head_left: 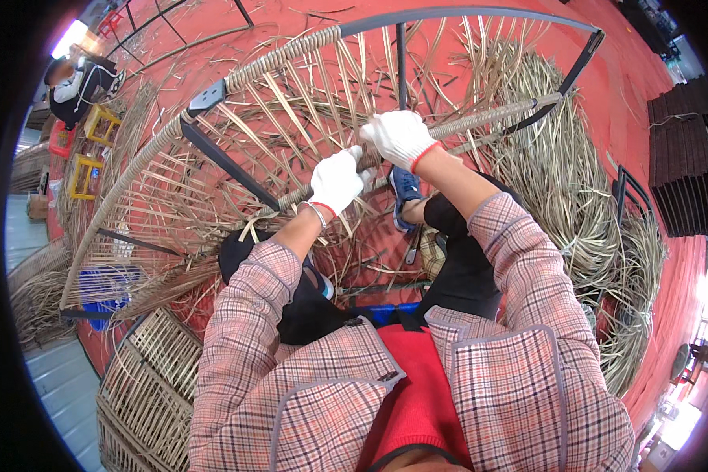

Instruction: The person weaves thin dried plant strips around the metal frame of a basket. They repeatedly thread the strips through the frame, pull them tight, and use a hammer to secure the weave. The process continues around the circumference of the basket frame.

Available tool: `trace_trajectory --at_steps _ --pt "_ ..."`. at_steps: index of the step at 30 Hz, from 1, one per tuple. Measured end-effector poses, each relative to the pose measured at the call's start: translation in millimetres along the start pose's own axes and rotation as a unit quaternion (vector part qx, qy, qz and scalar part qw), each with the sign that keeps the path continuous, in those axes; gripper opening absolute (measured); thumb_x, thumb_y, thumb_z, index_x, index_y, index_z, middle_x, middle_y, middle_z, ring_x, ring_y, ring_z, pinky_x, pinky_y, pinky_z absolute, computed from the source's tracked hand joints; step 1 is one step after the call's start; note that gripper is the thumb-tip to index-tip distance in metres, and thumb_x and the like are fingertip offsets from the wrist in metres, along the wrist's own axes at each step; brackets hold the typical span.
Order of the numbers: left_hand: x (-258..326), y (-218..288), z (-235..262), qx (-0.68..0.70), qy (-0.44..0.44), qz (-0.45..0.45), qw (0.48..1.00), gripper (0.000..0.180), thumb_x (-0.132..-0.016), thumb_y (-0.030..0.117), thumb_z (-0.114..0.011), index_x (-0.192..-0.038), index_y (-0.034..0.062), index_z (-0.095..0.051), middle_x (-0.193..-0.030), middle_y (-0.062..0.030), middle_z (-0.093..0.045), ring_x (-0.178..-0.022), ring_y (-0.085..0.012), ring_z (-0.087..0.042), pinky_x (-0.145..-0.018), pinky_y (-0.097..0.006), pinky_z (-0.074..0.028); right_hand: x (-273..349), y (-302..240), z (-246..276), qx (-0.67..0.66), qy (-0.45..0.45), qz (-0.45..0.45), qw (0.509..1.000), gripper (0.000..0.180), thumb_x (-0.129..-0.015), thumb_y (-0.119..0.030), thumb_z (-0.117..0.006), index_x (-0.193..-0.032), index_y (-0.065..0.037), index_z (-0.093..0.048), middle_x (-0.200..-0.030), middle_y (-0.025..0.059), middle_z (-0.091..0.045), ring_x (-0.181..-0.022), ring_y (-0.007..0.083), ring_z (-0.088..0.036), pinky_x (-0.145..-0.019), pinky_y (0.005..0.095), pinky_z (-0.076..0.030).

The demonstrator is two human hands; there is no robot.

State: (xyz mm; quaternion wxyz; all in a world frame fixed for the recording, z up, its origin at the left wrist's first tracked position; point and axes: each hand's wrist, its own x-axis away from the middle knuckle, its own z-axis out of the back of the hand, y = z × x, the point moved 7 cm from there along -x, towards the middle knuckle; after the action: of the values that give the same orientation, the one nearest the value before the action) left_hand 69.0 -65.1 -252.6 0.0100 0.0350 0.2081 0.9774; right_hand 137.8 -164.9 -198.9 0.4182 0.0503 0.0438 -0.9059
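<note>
A curved dark metal frame (464, 11) stretches across in front of me, parts of it wound with pale plant-fibre strips (285, 61). More strips span from its far rail to its near rail (495, 117). My left hand (337, 181), in a white knit glove, is closed at the near rail over the strip ends. Just right of it and slightly farther away, my right hand (399, 138), gloved likewise, pinches a strip at the same rail. The gloves hide most of what lies in the fingers.
Loose strips lie heaped on the red floor at the right (558, 165). A woven panel (153, 362) is at the lower left, near a blue crate (106, 291). Yellow stools (85, 177) and a seated person (79, 85) are far left. Dark stacked panels (684, 157) stand right.
</note>
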Motion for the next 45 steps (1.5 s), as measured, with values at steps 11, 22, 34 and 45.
trace_trajectory --at_steps 11,22,34,45 --pt "7 8 9 0.04 0.13 -0.087 0.987 0.042 -0.088 0.042 -0.075 -0.12 0.0157 -0.068 -0.099 -0.0113 -0.071 -0.084 -0.038 -0.07 -0.073 -0.047 -0.054 -75 -6 -49 0.185 -0.017 0.081 0.979 0.011 -0.076 -0.015 -0.069 -0.079 -0.009 -0.078 -0.066 0.0095 -0.071 -0.065 0.0305 -0.074 -0.044 0.0502 -0.05" --pt "-15 -11 0 0.068 0.068 -0.061 0.993 0.032 -0.092 0.031 -0.07 -0.118 0.0128 -0.068 -0.109 -0.0121 -0.072 -0.102 -0.0341 -0.069 -0.086 -0.045 -0.055 74 -23 44 -0.129 0.27 -0.002 0.954 0.014 -0.084 -0.021 -0.073 -0.098 -0.017 -0.07 -0.101 0.0031 -0.068 -0.09 0.0265 -0.066 -0.077 0.0399 -0.053" --pt "-36 -32 -11 0.313 -0.086 -0.099 0.941 0.035 -0.103 0.018 -0.057 -0.132 0.0015 -0.067 -0.127 -0.0086 -0.071 -0.121 -0.0181 -0.063 -0.108 -0.033 -0.045 83 1 -139 -0.54 0.167 -0.346 0.749 0.021 -0.093 -0.022 -0.071 -0.104 -0.004 -0.073 -0.097 0.0163 -0.074 -0.09 0.0277 -0.071 -0.081 0.0361 -0.054" --pt "-29 -21 -7 0.306 -0.024 -0.116 0.945 0.032 -0.1 0.025 -0.063 -0.123 0.0056 -0.07 -0.111 -0.013 -0.074 -0.103 -0.0252 -0.071 -0.091 -0.035 -0.053 87 -13 -120 -0.545 0.222 -0.359 0.724 0.016 -0.087 -0.015 -0.078 -0.096 -0.002 -0.074 -0.085 0.0119 -0.075 -0.076 0.0177 -0.069 -0.072 0.033 -0.053"
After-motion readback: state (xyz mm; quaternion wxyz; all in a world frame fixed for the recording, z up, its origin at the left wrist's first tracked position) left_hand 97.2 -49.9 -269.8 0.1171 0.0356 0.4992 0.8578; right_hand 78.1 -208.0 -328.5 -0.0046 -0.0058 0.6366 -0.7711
